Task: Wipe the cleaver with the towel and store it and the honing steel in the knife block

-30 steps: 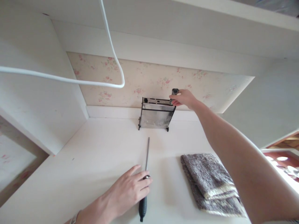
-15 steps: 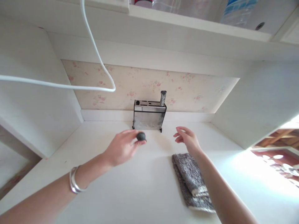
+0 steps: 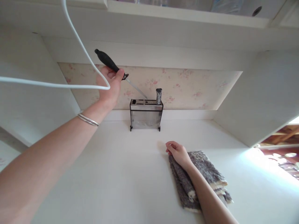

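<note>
My left hand (image 3: 109,87) is closed around the black handle of a honing steel (image 3: 136,88). The steel slants down to the right, its thin rod ending at the top of a metal knife block (image 3: 146,116); I cannot tell whether the tip is inside a slot. One knife (image 3: 158,96) with a worn grey-and-black handle stands in the block's right end. My right hand (image 3: 177,153), fingers curled in and nothing visible in them, is over the upper left corner of a folded grey fleecy cloth (image 3: 205,165).
A white cable (image 3: 79,42) hangs in front of the left side, crossing before my left wrist. Above is a white shelf (image 3: 187,15) with clear bottles. White side panels (image 3: 268,93) bound the white counter (image 3: 130,174), and floral wallpaper (image 3: 184,84) lines the back.
My left hand has risen up and left, and the honing steel now points at the block, showing its side. My right hand has come down and left to the cloth, its fingers more curled.
</note>
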Available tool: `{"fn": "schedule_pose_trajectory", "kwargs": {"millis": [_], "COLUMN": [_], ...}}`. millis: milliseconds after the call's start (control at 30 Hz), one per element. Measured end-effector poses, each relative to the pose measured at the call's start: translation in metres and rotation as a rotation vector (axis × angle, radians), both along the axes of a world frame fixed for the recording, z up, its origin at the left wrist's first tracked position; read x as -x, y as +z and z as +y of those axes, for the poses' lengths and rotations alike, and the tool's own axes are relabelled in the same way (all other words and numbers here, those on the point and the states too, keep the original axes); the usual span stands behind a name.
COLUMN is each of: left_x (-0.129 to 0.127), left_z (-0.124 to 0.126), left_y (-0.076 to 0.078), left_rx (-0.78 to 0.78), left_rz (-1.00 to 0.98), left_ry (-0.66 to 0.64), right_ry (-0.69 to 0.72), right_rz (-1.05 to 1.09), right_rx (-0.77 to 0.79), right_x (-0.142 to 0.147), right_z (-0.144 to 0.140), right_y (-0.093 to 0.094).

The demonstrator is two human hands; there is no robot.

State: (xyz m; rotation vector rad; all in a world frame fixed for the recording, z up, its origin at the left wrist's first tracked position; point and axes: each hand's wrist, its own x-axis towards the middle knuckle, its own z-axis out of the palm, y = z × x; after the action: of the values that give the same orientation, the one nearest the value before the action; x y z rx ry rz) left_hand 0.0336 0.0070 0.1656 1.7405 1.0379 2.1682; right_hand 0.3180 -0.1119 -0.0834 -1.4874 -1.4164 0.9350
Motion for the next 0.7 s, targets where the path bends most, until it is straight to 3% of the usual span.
{"fn": "schedule_pose_trajectory", "kwargs": {"millis": [133, 233, 533, 700], "left_x": [-0.009, -0.014, -0.030, -0.050], "left_z": [0.010, 0.015, 0.058, 0.081], "left_y": [0.001, 0.002, 0.038, 0.038], "left_rx": [0.009, 0.105, 0.170, 0.167], "left_rz": [0.062, 0.179, 0.476, 0.511], "left_ry": [0.022, 0.040, 0.082, 0.058], "right_ry": [0.014, 0.024, 0.023, 0.036], "right_rz": [-0.076, -0.122, -0.199, -0.217], "right_rx": [-0.019, -0.031, -0.041, -0.057], "right_x": [0.000, 0.000, 0.002, 0.002], "right_z": [-0.002, -0.003, -0.006, -0.007], "right_y": [0.000, 0.002, 0.005, 0.006]}}
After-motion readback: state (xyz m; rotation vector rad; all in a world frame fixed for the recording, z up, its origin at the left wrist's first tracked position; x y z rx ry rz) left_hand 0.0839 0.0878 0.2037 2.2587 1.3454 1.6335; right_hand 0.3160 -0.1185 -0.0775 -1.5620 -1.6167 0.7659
